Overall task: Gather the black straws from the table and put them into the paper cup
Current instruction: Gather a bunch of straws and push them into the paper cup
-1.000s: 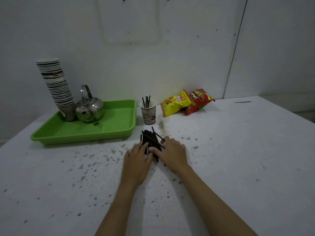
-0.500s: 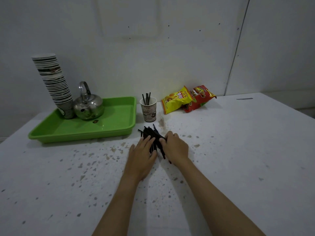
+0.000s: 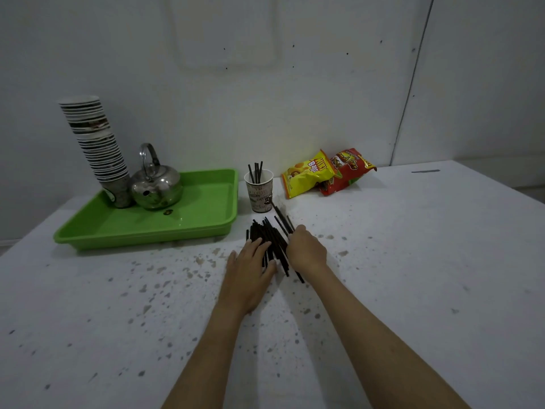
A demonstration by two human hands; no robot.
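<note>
We find the task partly done: a few black straws already stand in the paper cup (image 3: 259, 190) at centre frame, just right of the green tray (image 3: 188, 219). The bulk remains, a loose pile of black straws (image 3: 272, 239) on the table (image 3: 413, 261) just below the cup. The left hand (image 3: 250, 268) lies flat and open, fingers on the pile's left side. The right hand (image 3: 306, 250) is curled against the pile's right side; whether it grips any straw, we cannot tell. We judge the gathering unfinished.

Right hand (image 3: 306, 251) hides its fingers and part of the black straws (image 3: 272, 239)
</note>
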